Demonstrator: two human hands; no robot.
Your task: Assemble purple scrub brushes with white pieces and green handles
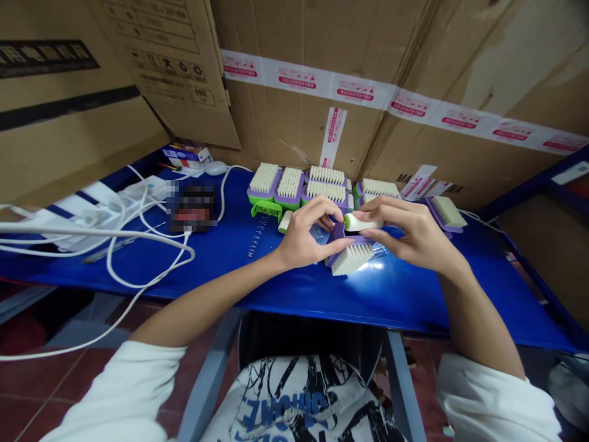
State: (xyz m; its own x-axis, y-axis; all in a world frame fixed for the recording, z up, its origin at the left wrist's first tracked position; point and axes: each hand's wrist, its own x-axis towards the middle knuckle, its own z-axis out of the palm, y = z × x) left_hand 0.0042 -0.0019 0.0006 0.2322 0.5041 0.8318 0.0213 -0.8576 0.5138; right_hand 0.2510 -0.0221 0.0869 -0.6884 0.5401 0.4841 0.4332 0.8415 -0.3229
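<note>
Between my hands, over the blue table, is a purple scrub brush [352, 259] with cream bristles that face toward me and down. My left hand [307, 236] grips the brush's purple body at its left side, thumb along the edge above the bristles. A white roller-shaped handle piece [363, 223] with a green end is pinched in my right hand [409, 233], against the top of the brush. Whether the two pieces are joined I cannot tell. Behind my hands stand several purple and green brushes [289, 184], bristles up. A green part [267, 209] lies in front of them.
A coil spring [257, 236] lies left of my left hand. Another brush [445, 213] stands at the right. White cables [138, 282] and a power strip [99, 209] spread over the table's left side. Cardboard walls [294, 116] close off the back.
</note>
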